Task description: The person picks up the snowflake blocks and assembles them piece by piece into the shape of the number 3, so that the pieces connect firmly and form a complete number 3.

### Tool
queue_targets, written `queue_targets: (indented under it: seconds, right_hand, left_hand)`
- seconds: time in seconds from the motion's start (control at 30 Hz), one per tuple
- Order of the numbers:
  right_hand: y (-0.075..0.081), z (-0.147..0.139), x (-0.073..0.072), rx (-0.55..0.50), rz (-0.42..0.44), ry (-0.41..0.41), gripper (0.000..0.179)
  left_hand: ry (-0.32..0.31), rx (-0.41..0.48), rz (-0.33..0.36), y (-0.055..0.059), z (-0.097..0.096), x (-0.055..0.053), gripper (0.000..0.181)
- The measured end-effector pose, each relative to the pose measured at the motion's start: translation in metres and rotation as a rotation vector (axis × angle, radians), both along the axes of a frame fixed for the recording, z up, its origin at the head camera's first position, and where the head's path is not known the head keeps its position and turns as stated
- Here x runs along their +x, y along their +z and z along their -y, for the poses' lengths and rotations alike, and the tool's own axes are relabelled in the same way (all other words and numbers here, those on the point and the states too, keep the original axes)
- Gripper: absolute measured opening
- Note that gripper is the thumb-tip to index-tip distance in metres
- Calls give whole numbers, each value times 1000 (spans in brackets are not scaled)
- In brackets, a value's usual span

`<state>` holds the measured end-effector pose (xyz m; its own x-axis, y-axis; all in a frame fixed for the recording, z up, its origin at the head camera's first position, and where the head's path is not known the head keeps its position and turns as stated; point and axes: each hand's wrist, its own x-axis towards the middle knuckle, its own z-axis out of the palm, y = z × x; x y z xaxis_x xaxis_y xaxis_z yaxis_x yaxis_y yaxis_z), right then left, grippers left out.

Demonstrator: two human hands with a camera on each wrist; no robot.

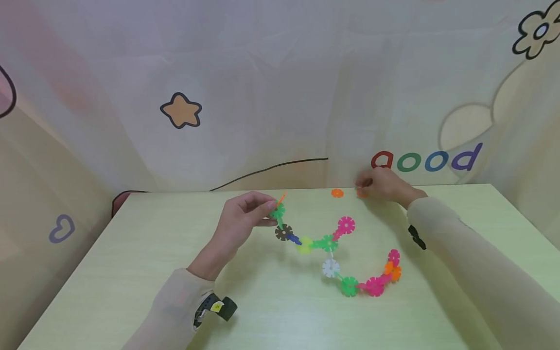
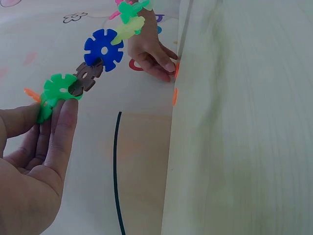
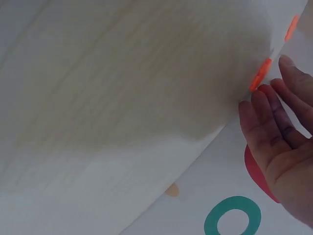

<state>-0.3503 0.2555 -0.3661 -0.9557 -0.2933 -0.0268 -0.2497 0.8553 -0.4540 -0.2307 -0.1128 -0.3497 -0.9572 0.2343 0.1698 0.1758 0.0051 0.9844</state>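
My left hand (image 1: pixel 238 218) pinches a green snowflake disc (image 2: pixel 61 88) between thumb and fingers at one end of a linked chain. An orange disc (image 1: pixel 281 198) is slotted into that end, seen edge-on. From there the chain runs through a brown disc (image 2: pixel 87 77), a blue disc (image 2: pixel 103 50), a yellow disc (image 1: pixel 305 245) and several green, pink and white ones. Over the table's far edge, my right hand (image 1: pixel 385 185) has its fingertips at a loose orange disc (image 3: pixel 260 74). The thumb looks apart from that disc; whether the fingers touch it is hard to tell.
Another loose orange disc (image 1: pixel 337 193) lies at the far edge, left of my right hand. The chain's far end, with a pink disc (image 1: pixel 393 256), curves toward the right over the pale table (image 1: pixel 271 321). A printed cloth (image 1: pixel 271 97) hangs behind the table.
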Motion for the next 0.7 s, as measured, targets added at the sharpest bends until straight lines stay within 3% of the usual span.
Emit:
queue_targets:
  seconds: [0.3, 0.5, 0.7]
  right_hand:
    - [-1, 0, -3, 76, 22, -25, 19]
    - [2, -2, 1, 64, 59, -103, 22]
    - [-3, -9, 1, 39, 78, -113, 28]
  left_hand:
    - [10, -4, 16, -1, 0, -1, 15]
    - [1, 5, 4, 0, 0, 0, 16]
    - [6, 9, 6, 0, 0, 0, 16]
